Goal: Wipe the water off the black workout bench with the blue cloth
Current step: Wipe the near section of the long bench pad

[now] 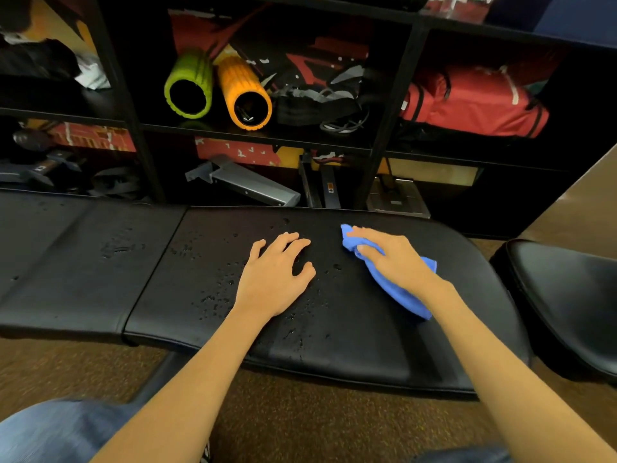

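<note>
Head view looks down on the bench (367,345), whose long axis runs left to right across the frame, with a seam splitting it into a left pad and a right pad. The right hand (394,259) presses the cloth (400,295) onto the right pad, fingers curled round the bunched fabric, one corner poking out past the fingertips and a tail trailing back toward the wrist. The left hand (277,279) rests flat on the same pad just left of the cloth, fingers spread and holding nothing. Water (217,295) shows as scattered drops mostly left of the cloth: around and beyond the left hand, toward the seam, with a fainter patch on the left pad. The stretch under and right of the cloth looks dry, though glare makes that hard to confirm. So the work lies leftward along the bench's length, and the right hand, already gripping the cloth, is the one to carry it there. The left hand sits between the cloth and most of the drops, so it would likely need to lift or shift for a clean sweep. Most of the wiping appears not yet done.
</note>
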`<state>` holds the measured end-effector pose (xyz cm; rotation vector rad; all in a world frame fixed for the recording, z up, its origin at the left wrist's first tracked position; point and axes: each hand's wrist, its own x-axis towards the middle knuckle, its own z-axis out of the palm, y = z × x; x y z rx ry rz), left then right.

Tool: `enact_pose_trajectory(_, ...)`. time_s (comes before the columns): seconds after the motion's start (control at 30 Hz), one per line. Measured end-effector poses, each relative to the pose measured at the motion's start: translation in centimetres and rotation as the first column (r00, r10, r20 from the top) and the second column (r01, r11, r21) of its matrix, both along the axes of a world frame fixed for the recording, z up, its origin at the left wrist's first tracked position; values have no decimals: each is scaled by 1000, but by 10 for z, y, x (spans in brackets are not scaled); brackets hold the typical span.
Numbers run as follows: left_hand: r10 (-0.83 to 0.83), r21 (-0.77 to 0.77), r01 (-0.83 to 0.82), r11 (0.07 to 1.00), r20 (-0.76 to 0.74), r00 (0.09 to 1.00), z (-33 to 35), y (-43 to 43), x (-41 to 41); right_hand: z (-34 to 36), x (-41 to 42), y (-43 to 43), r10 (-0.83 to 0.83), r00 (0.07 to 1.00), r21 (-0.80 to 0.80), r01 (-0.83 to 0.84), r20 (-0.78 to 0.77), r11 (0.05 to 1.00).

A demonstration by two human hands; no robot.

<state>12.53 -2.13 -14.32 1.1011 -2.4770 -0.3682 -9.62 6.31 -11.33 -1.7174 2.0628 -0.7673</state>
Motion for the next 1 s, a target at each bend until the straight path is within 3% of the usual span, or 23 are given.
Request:
enact_pose_trajectory(0.13, 5, -2, -5, 1000, -3, 1000, -2, 0, -1, 2, -28, 29, -93, 995, -14, 93, -21, 996)
enact_pose_trajectory(0.33, 0, 0, 0, 1000, -5, 1000, 2, 0, -2, -3, -41, -16, -351, 934, -51, 348, -65, 936)
enact_pose_trajectory(0.6, -7, 6, 7, 1000, 8, 1000, 1, 0, 0, -8, 17, 8, -149, 988, -21, 148, -45, 989)
enact_pose_trajectory(0.8, -16, 6, 16, 1000, 5, 1000, 1, 0, 0, -12, 22, 65, 71, 990, -4, -72, -118, 997)
enact_pose_trajectory(1.0, -18, 1, 18, 1000, -4, 1000, 1, 0, 0, -3, -19, 54, -204, 971, -52, 199, -122, 979)
